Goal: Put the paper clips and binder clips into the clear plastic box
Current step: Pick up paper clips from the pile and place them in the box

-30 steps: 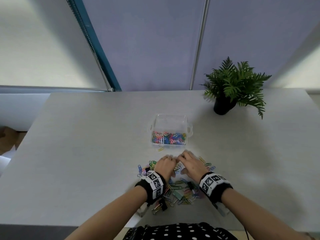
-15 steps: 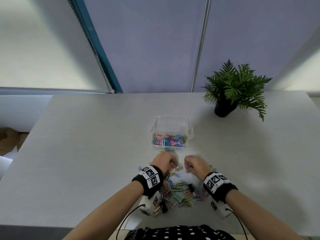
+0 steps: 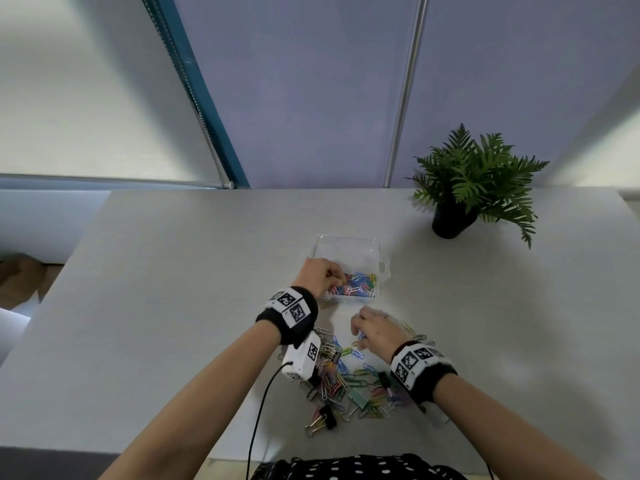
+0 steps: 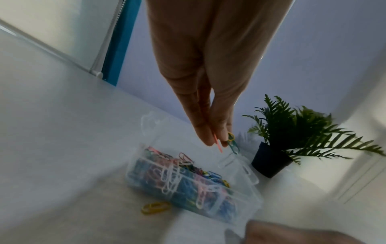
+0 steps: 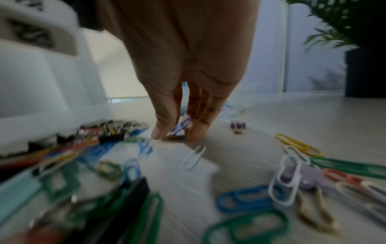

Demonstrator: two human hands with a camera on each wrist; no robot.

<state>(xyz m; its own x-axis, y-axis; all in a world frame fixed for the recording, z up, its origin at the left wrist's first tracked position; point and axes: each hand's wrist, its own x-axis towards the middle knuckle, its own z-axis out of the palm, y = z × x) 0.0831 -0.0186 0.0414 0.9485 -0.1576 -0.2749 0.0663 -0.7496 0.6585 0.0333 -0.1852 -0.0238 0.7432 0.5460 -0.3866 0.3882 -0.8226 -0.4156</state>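
The clear plastic box (image 3: 379, 271) (image 4: 246, 194) stands open mid-table with several coloured paper clips in its near half. My left hand (image 3: 320, 275) (image 4: 216, 142) hovers over the box's left edge, pinching a few paper clips (image 4: 230, 143) between thumb and fingertips. My right hand (image 3: 374, 329) (image 5: 177, 132) is low over the table just in front of the box, pinching a blue paper clip (image 5: 181, 127). A loose pile of paper clips and black binder clips (image 3: 349, 379) (image 5: 250, 196) lies between my wrists. One yellow clip (image 4: 155, 207) lies beside the box.
A potted fern (image 3: 471, 188) (image 4: 292, 137) stands at the back right of the grey table (image 3: 173, 306). A small purple binder clip (image 5: 238, 126) sits past my right fingertips. The table's near edge runs just above my polka-dot clothing (image 3: 346, 467).
My left hand rose from the pile and moved forward to the box with clips pinched in it. My right hand stayed low near the pile and closed its fingers on a blue clip.
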